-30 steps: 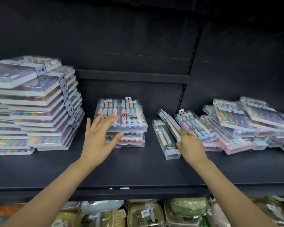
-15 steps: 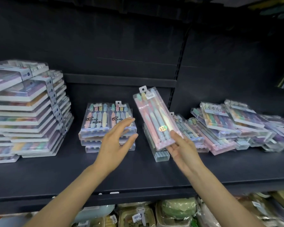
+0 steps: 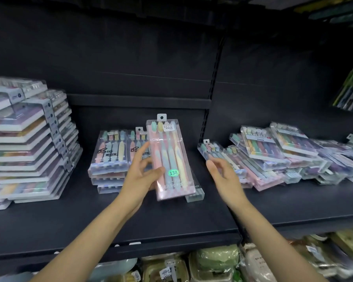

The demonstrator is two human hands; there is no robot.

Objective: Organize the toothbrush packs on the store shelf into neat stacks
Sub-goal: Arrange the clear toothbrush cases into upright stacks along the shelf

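Toothbrush pack, clear glossy rectangular plastic

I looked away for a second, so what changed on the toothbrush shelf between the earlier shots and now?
The pink clear-plastic toothbrush pack with the green 138 sticker passed from the right hand to the left hand, moving left toward the short middle stack of toothbrush packs. The right hand let go and now hangs open. The tall left stack and messy right pile stayed put.

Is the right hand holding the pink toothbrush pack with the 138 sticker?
No, the left hand grips the pink pack; the right hand is open beside it.
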